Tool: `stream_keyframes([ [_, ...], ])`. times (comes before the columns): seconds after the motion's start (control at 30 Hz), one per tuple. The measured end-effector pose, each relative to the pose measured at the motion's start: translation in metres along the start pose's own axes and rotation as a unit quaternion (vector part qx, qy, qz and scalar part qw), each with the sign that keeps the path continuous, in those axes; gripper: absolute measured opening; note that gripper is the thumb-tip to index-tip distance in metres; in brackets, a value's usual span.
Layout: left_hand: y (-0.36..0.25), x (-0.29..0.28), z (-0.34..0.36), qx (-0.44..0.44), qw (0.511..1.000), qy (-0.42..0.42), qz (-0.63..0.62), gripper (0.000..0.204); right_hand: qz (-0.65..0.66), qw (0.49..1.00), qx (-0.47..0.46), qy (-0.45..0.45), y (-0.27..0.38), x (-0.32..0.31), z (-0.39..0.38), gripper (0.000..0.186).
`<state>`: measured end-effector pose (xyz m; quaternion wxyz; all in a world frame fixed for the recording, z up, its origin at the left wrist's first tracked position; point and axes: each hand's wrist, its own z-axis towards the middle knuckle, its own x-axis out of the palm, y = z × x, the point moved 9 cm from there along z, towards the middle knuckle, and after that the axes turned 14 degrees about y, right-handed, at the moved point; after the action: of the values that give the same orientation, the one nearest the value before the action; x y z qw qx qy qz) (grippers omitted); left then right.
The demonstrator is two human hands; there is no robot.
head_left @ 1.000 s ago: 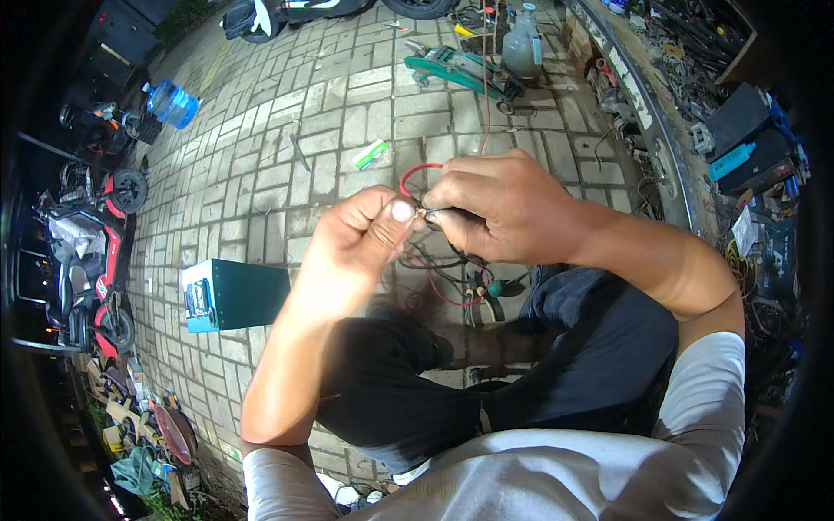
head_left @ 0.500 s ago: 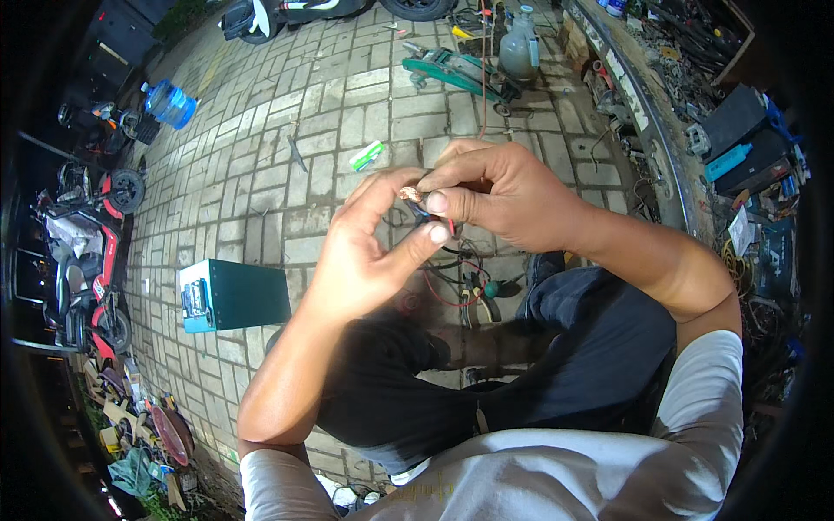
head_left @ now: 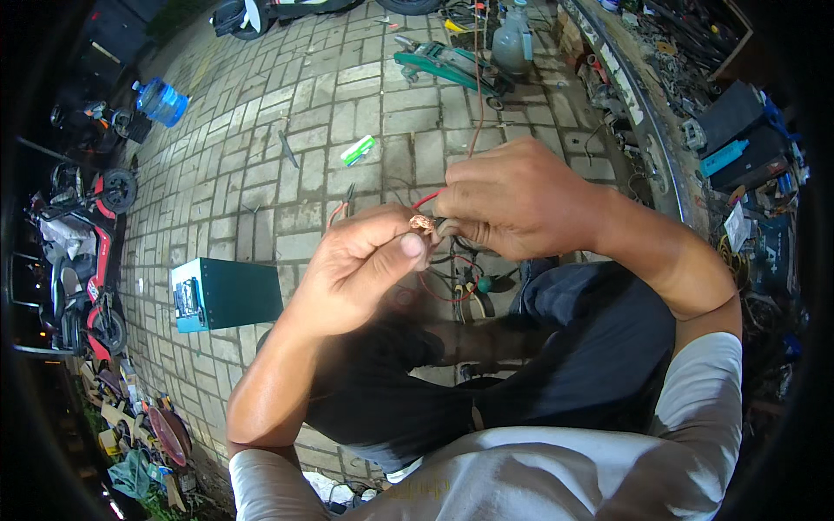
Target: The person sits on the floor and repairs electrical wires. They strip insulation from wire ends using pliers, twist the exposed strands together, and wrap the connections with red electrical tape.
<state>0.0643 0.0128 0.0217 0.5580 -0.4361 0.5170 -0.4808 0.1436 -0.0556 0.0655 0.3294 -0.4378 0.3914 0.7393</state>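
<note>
My left hand (head_left: pixel 365 260) pinches near a twisted copper wire end (head_left: pixel 422 222), its thumb just below the bare strands. My right hand (head_left: pixel 512 198) is closed on the same cable beside those strands, its fingertips almost against my left hand's. A red cable (head_left: pixel 428 197) runs out at my right fingers. Below my hands, thin red and black wires (head_left: pixel 434 288) lie with pliers (head_left: pixel 471 302) and a green round object (head_left: pixel 485 283) between my legs. A teal metal box (head_left: pixel 234 295) sits on the paving at the left.
Ahead on the paving are a green floor jack (head_left: pixel 447 65), a grey cylinder (head_left: pixel 512 48), a green-white packet (head_left: pixel 357 151) and a blue water bottle (head_left: pixel 161 102). A red scooter (head_left: pixel 102 286) stands left, beside heaped clutter (head_left: pixel 148 443). Cluttered parts (head_left: pixel 734 139) line the right.
Both hands have shifted around the copper end and come back together, my right fingers now curled over the cable. A red-and-black lead has appeared above my left hand. The view has shifted slightly.
</note>
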Motion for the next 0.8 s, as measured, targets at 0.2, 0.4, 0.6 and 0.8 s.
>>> stream_keyframes([
  [0.2, 0.006, -0.003, 0.001, 0.001, 1.0, -0.003, -0.029, 0.028, 0.157, 0.987, 0.007, -0.027, -0.013, 0.0, -0.006, 0.013],
  [0.4, 0.008, -0.046, -0.028, 0.149, 0.963, -0.026, -0.225, 0.022, 0.271, 0.926, 0.207, -0.159, -0.067, -0.05, -0.06, 0.025],
  [0.6, 0.014, -0.014, 0.0, 0.091, 0.987, -0.01, -0.136, 0.026, 0.539, 0.822, 0.165, -0.078, -0.075, 0.015, -0.027, 0.027],
  [0.8, 0.013, -0.014, 0.003, 0.054, 0.989, -0.02, -0.138, 0.023, 0.548, 0.809, 0.189, -0.101, -0.084, 0.014, -0.032, 0.027],
])
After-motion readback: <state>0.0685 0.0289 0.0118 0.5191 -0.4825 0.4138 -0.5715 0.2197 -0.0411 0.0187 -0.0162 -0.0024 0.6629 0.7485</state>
